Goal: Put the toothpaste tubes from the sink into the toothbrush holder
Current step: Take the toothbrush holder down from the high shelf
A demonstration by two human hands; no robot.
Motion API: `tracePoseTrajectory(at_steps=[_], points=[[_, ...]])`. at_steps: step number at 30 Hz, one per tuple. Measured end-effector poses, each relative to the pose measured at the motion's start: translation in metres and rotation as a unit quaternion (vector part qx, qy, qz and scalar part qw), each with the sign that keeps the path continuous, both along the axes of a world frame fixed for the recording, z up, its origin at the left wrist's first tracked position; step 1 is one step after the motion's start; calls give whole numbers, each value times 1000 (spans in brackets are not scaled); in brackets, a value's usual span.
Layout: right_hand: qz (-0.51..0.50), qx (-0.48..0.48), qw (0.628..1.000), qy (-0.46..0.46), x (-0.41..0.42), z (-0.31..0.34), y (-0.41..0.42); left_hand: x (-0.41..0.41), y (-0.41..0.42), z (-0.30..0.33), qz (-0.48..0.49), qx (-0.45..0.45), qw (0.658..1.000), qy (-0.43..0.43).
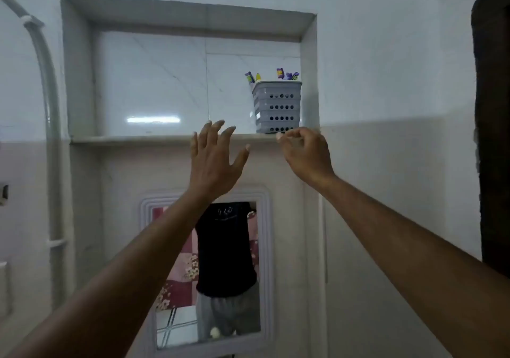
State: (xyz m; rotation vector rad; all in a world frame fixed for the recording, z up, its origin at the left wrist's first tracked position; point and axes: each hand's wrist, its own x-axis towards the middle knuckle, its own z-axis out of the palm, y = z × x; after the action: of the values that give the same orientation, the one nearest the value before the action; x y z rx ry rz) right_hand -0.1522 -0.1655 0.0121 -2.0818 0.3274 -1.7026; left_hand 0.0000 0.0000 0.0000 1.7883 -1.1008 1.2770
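A grey perforated toothbrush holder (277, 107) stands at the right end of a wall niche's ledge. Colourful tube ends and brush tops (287, 74) stick out above its rim. My left hand (214, 160) is raised just below the ledge, left of the holder, with its fingers spread and nothing in it. My right hand (306, 153) hovers right below the holder's base, fingers loosely curled with thumb and forefinger close together; I see nothing held in it. The sink is out of view.
The niche (154, 87) is tiled and has a marble ledge (132, 138). Below it hangs a white-framed mirror (209, 272) reflecting a person's torso. A grey pipe (51, 114) runs down the left wall. A dark door frame (494, 137) stands at the right.
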Motion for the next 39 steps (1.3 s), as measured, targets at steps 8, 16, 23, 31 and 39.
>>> tracePoseTrajectory(at_steps=[8, 16, 23, 31, 39], points=[[-74, -27, 996, -48, 50, 37, -11, 37, -40, 20, 43, -21, 999, -12], [-30, 6, 999, -16, 68, 53, -27, 42, -47, 17, 65, -40, 997, -17], [-5, 25, 996, -87, 49, 47, -17, 27, -43, 21, 53, -18, 997, 52], [27, 16, 984, -175, 2, 38, 10, -12, -24, 14, -63, -22, 992, 108], [80, 37, 986, -143, -51, -65, 31, -51, 25, -65, -103, 25, 986, 132]])
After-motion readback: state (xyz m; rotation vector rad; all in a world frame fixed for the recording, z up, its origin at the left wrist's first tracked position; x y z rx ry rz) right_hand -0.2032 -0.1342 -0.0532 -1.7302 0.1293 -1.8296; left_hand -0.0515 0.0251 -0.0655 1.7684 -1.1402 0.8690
